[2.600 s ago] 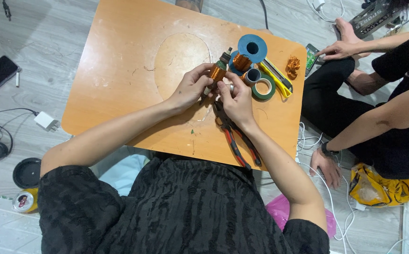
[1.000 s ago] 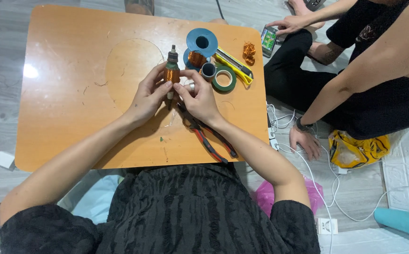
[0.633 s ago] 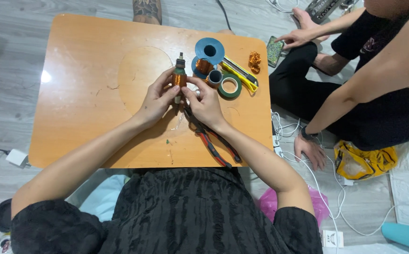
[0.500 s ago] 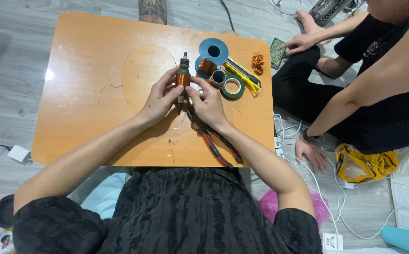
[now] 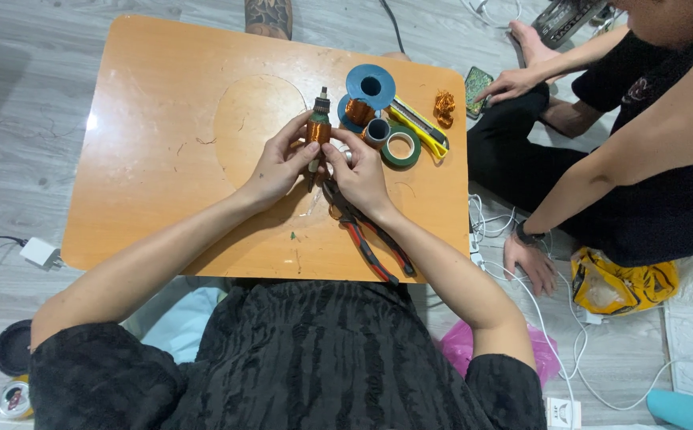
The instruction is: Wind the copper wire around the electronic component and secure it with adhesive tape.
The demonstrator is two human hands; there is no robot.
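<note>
Copper-wound armature (image 5: 319, 126) stays pinched between left hand (image 5: 279, 163) and right hand (image 5: 358, 171), barely shifted, pliers (image 5: 370, 239) at 5 o'clock.

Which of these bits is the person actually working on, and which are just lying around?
In hand:
- copper-wound motor rotor, gripped by left hand and right hand

Lying about:
- red-handled pliers
- blue wire spool
- green tape roll
- yellow utility knife
- loose copper wire tangle

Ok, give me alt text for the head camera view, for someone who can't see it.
Both hands, left and right, hold a copper-wound armature over an orange table. Pliers lie under the right wrist; tape rolls, a blue spool and a yellow knife lie beyond.
</note>
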